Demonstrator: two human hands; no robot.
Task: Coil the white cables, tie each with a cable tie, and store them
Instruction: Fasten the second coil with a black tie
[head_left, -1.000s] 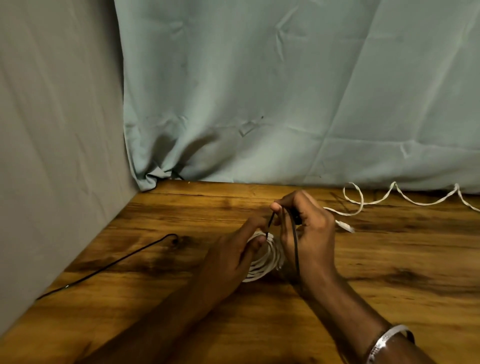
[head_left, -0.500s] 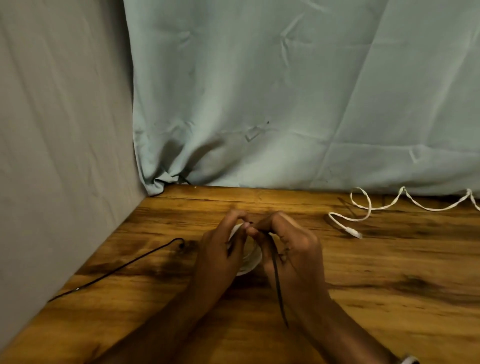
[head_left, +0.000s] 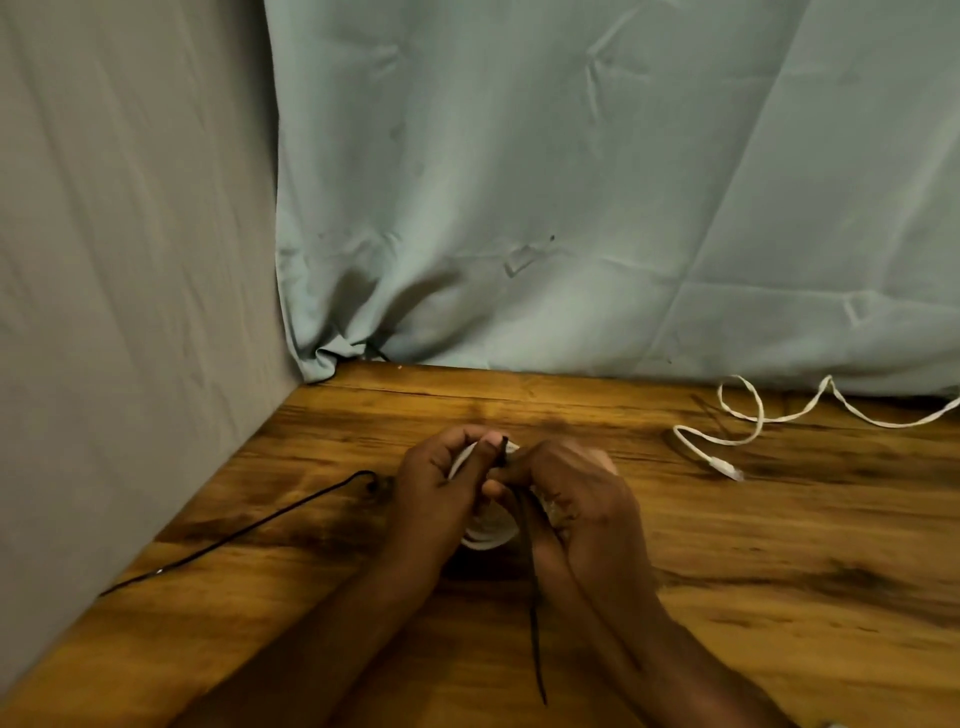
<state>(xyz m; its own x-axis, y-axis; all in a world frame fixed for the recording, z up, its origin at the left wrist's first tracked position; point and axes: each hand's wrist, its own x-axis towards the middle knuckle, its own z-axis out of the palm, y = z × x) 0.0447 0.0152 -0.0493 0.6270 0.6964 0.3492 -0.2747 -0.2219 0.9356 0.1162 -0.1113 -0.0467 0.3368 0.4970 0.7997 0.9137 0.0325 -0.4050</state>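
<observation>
head view: coiled cable (head_left: 488, 535) between both hands' fingers (head_left: 485, 452)

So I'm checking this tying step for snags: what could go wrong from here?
The white coil is mostly hidden between the left hand and right hand; loops might slip before the black tie closes. Its long tail could catch. The loose white cable is still uncoiled.

Wooden surface (head_left: 753, 545): left hand (head_left: 436, 499) and right hand (head_left: 576, 499) clasp coiled white cable (head_left: 488, 535), black cable tie (head_left: 535, 623); loose white cable (head_left: 748, 421) far right; black cord (head_left: 249, 530) left.
</observation>
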